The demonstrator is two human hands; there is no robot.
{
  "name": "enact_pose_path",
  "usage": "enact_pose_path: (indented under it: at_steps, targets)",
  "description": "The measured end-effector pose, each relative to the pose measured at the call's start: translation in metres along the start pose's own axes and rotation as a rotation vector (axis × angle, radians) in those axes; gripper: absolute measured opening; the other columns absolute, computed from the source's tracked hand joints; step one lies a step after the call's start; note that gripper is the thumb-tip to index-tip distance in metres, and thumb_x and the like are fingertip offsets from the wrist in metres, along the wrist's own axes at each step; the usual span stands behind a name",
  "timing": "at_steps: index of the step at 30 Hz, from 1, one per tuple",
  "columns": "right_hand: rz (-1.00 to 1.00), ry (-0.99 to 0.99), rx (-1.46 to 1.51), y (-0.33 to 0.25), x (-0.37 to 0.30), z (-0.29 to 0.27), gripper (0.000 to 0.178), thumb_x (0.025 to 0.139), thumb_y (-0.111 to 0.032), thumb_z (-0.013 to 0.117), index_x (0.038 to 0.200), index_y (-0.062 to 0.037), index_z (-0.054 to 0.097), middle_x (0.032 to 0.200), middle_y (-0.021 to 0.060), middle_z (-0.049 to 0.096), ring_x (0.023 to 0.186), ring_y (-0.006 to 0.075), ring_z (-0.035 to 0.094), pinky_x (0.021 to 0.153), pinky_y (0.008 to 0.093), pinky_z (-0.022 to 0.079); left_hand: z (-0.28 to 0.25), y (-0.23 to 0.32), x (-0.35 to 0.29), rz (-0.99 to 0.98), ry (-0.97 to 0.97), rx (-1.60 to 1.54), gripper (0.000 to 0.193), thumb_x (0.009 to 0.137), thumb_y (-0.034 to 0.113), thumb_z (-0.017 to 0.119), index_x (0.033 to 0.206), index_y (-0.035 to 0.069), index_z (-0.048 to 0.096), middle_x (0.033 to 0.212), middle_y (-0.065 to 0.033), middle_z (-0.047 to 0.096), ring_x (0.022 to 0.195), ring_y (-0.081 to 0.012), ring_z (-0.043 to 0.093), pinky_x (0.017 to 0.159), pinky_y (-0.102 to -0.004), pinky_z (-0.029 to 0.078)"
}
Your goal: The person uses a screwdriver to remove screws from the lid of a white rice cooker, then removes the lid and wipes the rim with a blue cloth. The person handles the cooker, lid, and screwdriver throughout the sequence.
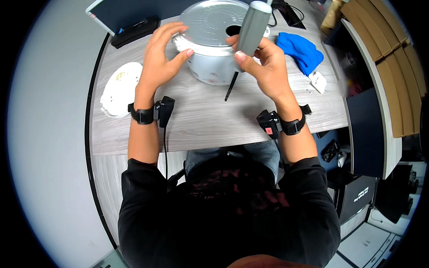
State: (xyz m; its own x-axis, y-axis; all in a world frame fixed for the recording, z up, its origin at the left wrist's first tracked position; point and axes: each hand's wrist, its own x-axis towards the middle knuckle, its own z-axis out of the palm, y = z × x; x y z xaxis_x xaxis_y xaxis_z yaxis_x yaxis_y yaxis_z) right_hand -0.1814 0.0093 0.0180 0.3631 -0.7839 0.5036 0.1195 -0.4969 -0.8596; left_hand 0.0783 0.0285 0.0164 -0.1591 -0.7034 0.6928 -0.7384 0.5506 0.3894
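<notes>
A round white pot-like appliance (pixel 210 67) with a silver metal top (pixel 203 27) stands at the far middle of the desk. A dark round opening shows in that top. My left hand (pixel 161 60) is at the appliance's left rim, fingers and thumb stretched wide apart, fingertips against it. Held in my closed right hand (pixel 268 67) is a screwdriver (pixel 254 29), its grey handle up and its dark shaft slanting down in front of the appliance. The shaft's tip is apart from the appliance. My right hand hides part of the appliance's right side.
A white round plastic cover (pixel 119 91) lies left of my left forearm. A blue cloth (pixel 300 51) and a small white piece (pixel 318 81) lie at right. Behind are a black case (pixel 135 33) and a monitor. Shelves with cardboard boxes (pixel 393 85) border the right side. Wrist devices trail cables.
</notes>
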Motion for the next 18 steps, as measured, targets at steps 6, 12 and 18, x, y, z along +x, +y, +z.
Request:
enact_pose_path:
  at_steps: [6, 12, 18]
  targets:
    - [0.085, -0.065, -0.221, -0.010, 0.009, 0.024, 0.027, 0.090, -0.020, 0.074, 0.113, -0.0047, 0.071, 0.108, 0.0040, 0.073, 0.079, 0.0092, 0.060, 0.075, 0.0244, 0.049, 0.004, -0.027, -0.004, 0.030, 0.002, -0.094, 0.051, 0.077, 0.028, 0.083, 0.122, 0.011, 0.067, 0.135, -0.0105, 0.060, 0.129, -0.0316, 0.053, 0.109, -0.0447, 0.040]
    - [-0.033, 0.012, -0.200, 0.000, 0.010, 0.013, 0.033, 0.084, -0.023, 0.078, 0.109, -0.0017, 0.071, 0.093, 0.0065, 0.072, 0.075, 0.0106, 0.063, 0.061, 0.0237, 0.046, 0.009, -0.021, -0.002, 0.160, 0.032, 0.050, 0.053, 0.070, 0.039, 0.087, 0.111, 0.012, 0.068, 0.124, -0.0076, 0.063, 0.127, -0.0308, 0.053, 0.105, -0.0449, 0.038]
    - [0.046, 0.066, -0.192, -0.005, 0.017, -0.014, 0.030, 0.086, -0.027, 0.078, 0.100, -0.0009, 0.072, 0.081, 0.0045, 0.070, 0.063, 0.0053, 0.052, 0.058, 0.0216, 0.042, 0.032, 0.007, 0.002, 0.164, 0.079, -0.008, 0.061, 0.057, 0.049, 0.091, 0.098, 0.009, 0.068, 0.106, -0.0065, 0.061, 0.106, -0.0290, 0.055, 0.098, -0.0427, 0.041]
